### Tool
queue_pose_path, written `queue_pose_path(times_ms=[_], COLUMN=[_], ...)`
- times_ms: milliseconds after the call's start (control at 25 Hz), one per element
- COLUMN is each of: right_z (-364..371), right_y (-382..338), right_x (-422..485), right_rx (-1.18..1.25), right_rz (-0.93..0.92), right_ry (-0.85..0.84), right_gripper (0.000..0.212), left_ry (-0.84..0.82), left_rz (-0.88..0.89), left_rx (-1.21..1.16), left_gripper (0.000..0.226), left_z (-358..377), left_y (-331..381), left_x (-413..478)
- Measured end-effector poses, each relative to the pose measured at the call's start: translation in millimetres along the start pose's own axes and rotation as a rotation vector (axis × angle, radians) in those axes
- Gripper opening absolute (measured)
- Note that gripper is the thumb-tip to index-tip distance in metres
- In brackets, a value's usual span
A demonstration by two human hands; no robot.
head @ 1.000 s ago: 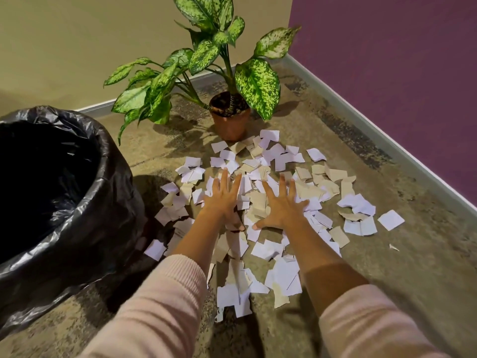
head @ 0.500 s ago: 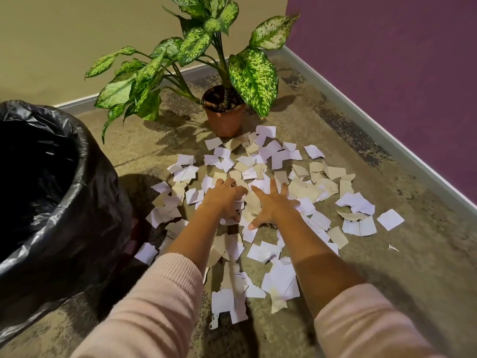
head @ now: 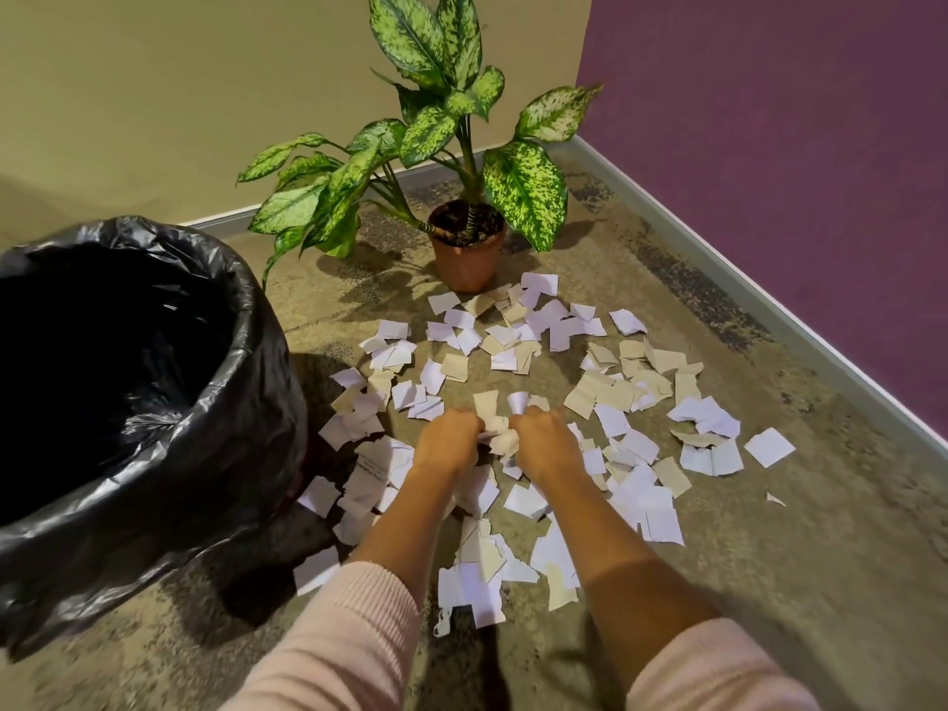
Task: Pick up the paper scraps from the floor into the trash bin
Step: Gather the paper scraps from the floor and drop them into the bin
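Several white and tan paper scraps (head: 620, 392) lie scattered over the floor in front of me. In the middle of the pile, my left hand (head: 447, 439) and my right hand (head: 542, 443) are side by side, fingers curled, gripping a bunch of scraps (head: 498, 429) between them. A few scraps stick up above my knuckles. The trash bin (head: 246, 320), lined with a black plastic bag, stands to the left, its mouth wide and dark inside.
A potted plant (head: 468, 259) with large speckled leaves stands just beyond the scraps, near the room corner. A beige wall runs behind and a purple wall (head: 795, 146) with a grey baseboard runs along the right. The floor is mottled brown.
My hands, flat and spread on the scraps a second ago, have drawn together and curled, gathering a bunch of scraps and leaving bare floor ahead. My view has pulled back and up.
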State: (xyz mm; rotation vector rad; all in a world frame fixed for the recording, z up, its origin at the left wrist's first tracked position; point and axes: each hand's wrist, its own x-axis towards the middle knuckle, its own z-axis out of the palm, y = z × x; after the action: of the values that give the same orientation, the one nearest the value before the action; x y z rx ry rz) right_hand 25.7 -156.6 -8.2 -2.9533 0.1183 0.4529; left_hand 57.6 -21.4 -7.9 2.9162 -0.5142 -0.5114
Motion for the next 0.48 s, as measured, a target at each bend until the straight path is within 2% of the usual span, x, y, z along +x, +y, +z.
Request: queue_pose_path(times_ms=[200,480], right_z=[-19,-89], right_y=[-9,-30], right_x=[-12,-17], right_rx=[0.14,0.298], right_rz=[0.058,0.106], right_ry=[0.111,0.257], right_gripper=[0.036,0.021], left_ry=[0.077,0.234], left_rz=[-0.037,-0.087], left_rx=[-0.083,-0.049], left_gripper=[0.006,0.015], left_z=[-22,-94], left_y=[2,5], left_x=[-22,-41])
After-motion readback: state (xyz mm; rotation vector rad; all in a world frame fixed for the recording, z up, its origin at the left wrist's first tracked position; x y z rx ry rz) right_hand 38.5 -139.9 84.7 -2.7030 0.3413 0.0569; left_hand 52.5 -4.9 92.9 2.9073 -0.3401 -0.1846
